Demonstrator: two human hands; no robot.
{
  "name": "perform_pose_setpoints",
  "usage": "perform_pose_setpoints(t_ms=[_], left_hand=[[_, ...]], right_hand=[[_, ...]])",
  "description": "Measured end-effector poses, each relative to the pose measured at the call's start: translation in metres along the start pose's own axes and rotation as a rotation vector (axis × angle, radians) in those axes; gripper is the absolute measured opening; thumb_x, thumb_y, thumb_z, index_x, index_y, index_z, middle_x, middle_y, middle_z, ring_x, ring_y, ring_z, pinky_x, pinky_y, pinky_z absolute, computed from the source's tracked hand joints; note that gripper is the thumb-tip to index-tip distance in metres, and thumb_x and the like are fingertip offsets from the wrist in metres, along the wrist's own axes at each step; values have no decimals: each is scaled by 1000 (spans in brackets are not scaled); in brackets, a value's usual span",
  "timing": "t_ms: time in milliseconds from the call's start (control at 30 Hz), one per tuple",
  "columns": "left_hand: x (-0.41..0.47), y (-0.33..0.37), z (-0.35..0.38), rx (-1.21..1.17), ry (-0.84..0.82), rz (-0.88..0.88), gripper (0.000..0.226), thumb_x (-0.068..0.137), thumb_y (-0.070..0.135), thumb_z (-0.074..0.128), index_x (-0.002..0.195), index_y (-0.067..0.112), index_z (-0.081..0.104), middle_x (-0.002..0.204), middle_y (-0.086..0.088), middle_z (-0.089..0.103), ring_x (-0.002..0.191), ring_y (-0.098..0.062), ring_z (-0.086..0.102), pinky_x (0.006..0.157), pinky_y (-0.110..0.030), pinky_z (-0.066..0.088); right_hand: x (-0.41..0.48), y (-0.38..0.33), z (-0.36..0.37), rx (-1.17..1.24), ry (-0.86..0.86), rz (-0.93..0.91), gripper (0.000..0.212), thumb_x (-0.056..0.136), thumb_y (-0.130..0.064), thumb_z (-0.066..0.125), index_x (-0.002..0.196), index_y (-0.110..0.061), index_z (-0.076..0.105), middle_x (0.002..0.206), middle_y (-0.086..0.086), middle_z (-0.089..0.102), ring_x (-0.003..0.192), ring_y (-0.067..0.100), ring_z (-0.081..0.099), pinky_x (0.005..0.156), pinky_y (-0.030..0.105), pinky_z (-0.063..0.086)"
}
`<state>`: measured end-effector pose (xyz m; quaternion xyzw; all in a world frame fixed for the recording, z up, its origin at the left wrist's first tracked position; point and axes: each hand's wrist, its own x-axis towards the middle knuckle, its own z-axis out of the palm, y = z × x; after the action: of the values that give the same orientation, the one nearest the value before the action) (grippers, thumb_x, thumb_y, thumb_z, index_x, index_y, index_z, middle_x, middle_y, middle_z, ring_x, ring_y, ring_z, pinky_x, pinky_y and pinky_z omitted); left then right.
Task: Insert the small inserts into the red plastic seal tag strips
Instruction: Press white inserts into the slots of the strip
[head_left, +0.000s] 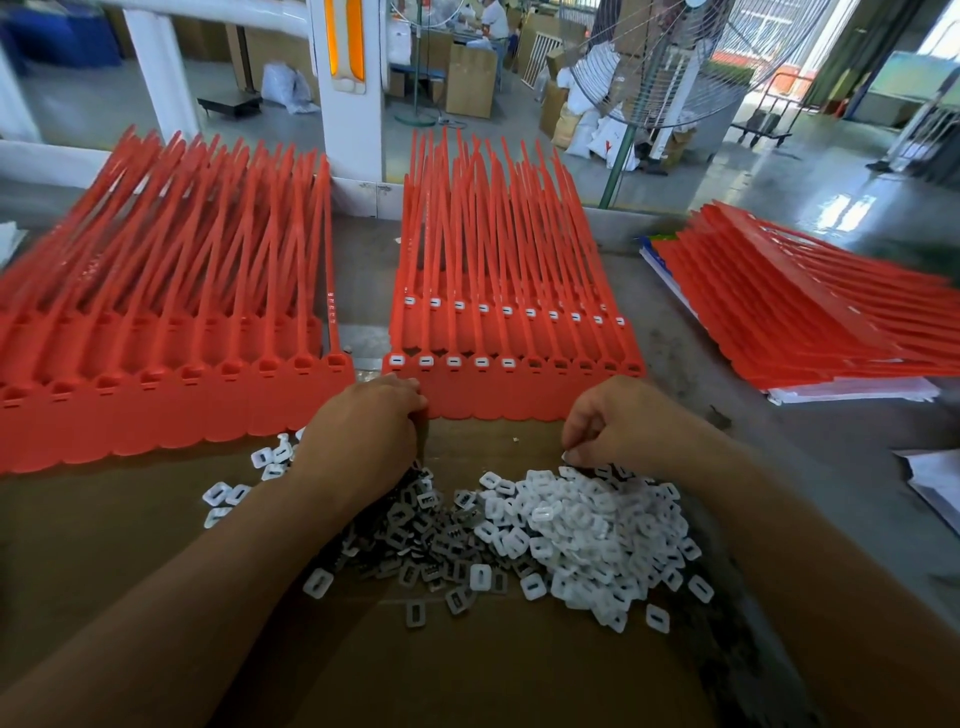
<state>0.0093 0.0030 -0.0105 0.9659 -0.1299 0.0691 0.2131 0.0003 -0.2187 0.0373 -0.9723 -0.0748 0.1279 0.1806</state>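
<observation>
Your right hand (618, 421) pinches a white insert (568, 456) over the pile (587, 525); your left hand (363, 431) curls at the near edge of the red strips (514, 395), grip unclear.

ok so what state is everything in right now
middle sheet, front row has five sockets filled, the rest empty
left sheet, front sockets all empty
right stack, lying flat
left hand, fingers curled at the middle sheet's near corner, grip hidden
right hand, pinches a white insert
white inserts, loose heap on cardboard
grey inserts, loose heap beside them
</observation>
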Motion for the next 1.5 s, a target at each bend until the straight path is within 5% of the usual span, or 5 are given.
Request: perform_pose_setpoints(t_ms=[300,467,900,1067,1500], left_hand=[[0,0,-1,-6,15,5,42,84,0,42,120,14,59,137,3,47,129,-13,39,105,-25,26],[0,1,-3,3,6,8,42,84,1,42,120,14,59,137,2,47,127,-15,41,104,-27,29],[1,2,-5,-12,-2,-15,42,84,1,41,121,14,58,137,3,47,127,-14,41,104,-26,29],[0,2,-5,-19,-2,-14,42,84,1,41,120,14,58,137,3,48,126,-14,42,104,-27,30],[0,0,-2,-10,1,-2,41,84,2,42,119,15,59,136,2,48,126,-14,42,104,-26,29]], right_hand=[[-4,-12,3,-238,0,12,20,80,-15,68,99,-20,70,102,-4,68,94,12,61,85,25,49],[-4,-9,6,-206,47,-9,17,85,-12,58,94,-18,71,100,-6,67,92,11,60,84,29,50],[52,5,1,245,403,-35,14,86,-5,59,94,-12,68,88,-3,62,78,1,52,58,2,35],[70,5,7,248,440,16,15,87,-6,58,96,-9,69,101,6,67,89,9,54,76,19,36],[79,7,13,135,373,12,13,88,-9,56,90,-12,69,102,3,67,88,9,51,77,25,39]])
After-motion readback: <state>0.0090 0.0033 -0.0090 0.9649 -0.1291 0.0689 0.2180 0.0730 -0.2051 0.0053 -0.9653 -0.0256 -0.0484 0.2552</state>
